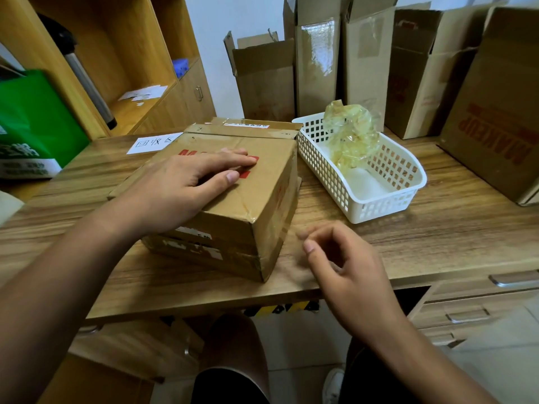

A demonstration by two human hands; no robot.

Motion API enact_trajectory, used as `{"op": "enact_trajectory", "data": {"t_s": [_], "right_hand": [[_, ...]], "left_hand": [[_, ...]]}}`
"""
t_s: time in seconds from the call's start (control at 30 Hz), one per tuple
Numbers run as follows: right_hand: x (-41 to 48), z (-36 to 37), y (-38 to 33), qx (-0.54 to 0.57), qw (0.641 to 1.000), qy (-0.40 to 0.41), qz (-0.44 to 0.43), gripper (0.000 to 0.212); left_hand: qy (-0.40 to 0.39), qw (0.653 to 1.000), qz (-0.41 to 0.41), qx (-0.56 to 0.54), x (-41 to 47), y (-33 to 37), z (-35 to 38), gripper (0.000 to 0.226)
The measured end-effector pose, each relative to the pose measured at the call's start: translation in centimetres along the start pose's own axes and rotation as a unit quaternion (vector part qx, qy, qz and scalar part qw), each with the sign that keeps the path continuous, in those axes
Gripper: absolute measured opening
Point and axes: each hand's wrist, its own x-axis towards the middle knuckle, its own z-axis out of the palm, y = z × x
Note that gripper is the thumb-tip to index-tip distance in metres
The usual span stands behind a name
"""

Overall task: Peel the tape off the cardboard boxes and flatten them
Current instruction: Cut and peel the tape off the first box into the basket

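Cardboard box (233,199) under left hand (186,185): brown kraft, red block print on top and side, white label scraps on near face. Basket (379,205) right of that hand: white, square-hole grid. Tape wad (350,135) in it: clear, yellowish. Desk (437,234): mid-brown streaky wood grain. Paper slip (154,142) beyond the hand: white, black handwriting. Bag (35,123) far left: green, white panel. Upright box (495,112) far right: brown, red lettering. Strip (280,309) below desk edge: black-yellow stripes.

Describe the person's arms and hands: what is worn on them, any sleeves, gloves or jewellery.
The left hand and right hand are bare: no gloves, rings, watch or bracelet. The forearms are uncovered too, with no sleeve in view. The visible fingernails are short and unpainted.
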Motion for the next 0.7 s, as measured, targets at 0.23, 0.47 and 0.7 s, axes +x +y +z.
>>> {"op": "enact_trajectory", "data": {"t_s": [0.23,0.47,0.7], "right_hand": [[1.7,0.9,0.0,0.146,0.986,-0.042,0.074,0.02],[4.0,1.6,0.0,0.242,0.967,-0.015,0.08,0.013],[5.5,1.9,0.0,0.292,0.949,0.009,0.12,0.016]], "left_hand": [[0.01,1.0,-0.014,0.012,-0.1,0.4,-0.1,0.046],[0.035,0.996,-0.064,0.056,0.1,0.8,0.2,0.057],[0.048,0.994,-0.008,0.093,-0.4,1.5,-0.4,0.068]]}}
